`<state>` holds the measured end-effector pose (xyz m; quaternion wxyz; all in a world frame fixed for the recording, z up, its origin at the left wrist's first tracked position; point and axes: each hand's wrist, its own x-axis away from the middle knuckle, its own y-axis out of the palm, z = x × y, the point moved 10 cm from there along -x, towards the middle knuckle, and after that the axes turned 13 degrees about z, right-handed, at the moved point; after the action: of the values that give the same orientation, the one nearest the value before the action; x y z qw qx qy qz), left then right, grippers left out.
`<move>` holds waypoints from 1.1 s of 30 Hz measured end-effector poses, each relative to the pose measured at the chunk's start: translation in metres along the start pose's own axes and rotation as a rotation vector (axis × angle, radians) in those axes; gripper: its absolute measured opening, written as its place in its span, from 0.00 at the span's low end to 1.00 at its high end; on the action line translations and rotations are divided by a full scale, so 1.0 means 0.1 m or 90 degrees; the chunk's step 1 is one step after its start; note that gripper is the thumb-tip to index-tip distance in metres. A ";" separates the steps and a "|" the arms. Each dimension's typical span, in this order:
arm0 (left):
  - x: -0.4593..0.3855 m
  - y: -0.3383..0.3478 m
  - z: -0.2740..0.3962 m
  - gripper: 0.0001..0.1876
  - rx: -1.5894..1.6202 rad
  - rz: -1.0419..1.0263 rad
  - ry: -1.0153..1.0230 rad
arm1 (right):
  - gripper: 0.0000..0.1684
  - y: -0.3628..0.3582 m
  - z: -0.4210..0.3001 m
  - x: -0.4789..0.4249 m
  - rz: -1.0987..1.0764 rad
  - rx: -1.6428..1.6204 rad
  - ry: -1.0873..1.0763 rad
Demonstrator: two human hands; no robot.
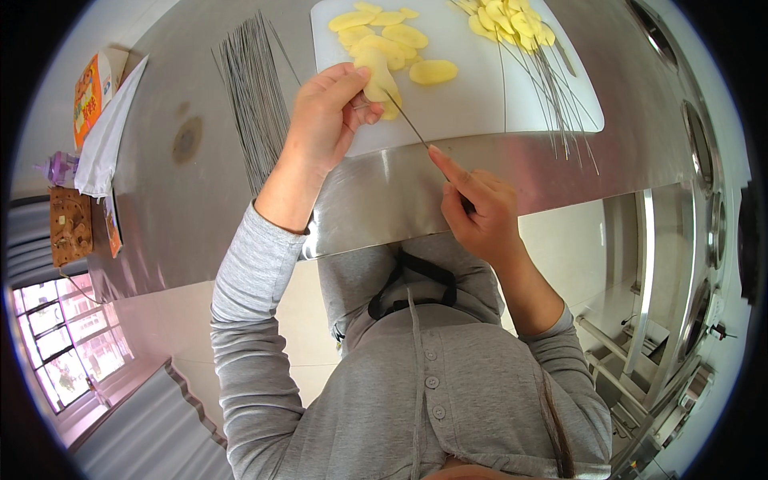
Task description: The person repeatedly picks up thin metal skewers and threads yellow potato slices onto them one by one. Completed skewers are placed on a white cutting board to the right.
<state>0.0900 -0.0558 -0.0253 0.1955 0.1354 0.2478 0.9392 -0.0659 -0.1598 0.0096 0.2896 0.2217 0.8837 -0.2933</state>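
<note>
My left hand [333, 111] pinches a thin yellow slice [375, 75], apparently potato, between thumb and fingers above a white cutting board [468, 114]. A thin metal skewer [411, 123] is gripped in my right hand [480, 207], index finger stretched along it. Its far end meets the slice; whether it pierces through cannot be made out. Loose oval slices [405, 36] lie spread on the board beyond my left hand, with a single slice [433, 72] a little apart to the right. At the board's far right, slices threaded on skewers [510, 21] are heaped, their bare ends [561, 114] pointing towards me.
A bundle of bare metal skewers [249, 90] lies left of the board on the steel table [162, 210]. Farther left are an orange printed package [90, 99], a white bag [108, 132], a purple object [60, 168] and a brown box-like item [71, 225]. The table's front edge runs before my lap.
</note>
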 end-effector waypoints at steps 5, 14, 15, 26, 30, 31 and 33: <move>0.03 0.06 -0.01 0.09 -0.034 -0.003 0.010 | 0.29 -0.01 0.00 -0.01 0.005 -0.008 -0.005; 0.05 0.06 0.02 0.06 -0.069 0.018 0.039 | 0.28 -0.02 0.03 -0.01 0.016 -0.013 0.025; 0.05 0.06 0.03 0.06 -0.077 0.017 0.048 | 0.28 -0.02 0.03 -0.02 0.019 -0.020 0.031; 0.08 0.10 0.08 0.07 -0.240 -0.002 0.102 | 0.27 -0.03 0.06 -0.02 0.019 -0.040 0.056; 0.11 0.14 0.07 0.07 -0.261 -0.014 0.099 | 0.26 -0.03 0.08 -0.03 0.013 -0.049 0.092; 0.10 0.14 0.07 0.07 -0.243 -0.016 0.093 | 0.26 -0.03 0.08 -0.03 0.011 -0.044 0.092; 0.11 0.13 0.08 0.06 -0.226 -0.007 0.102 | 0.26 -0.02 0.07 -0.03 0.010 -0.038 0.088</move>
<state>0.0792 -0.0586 -0.0101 0.2013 0.0223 0.0935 0.9748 -0.0622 -0.1671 0.0076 0.2369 0.2395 0.9081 -0.2487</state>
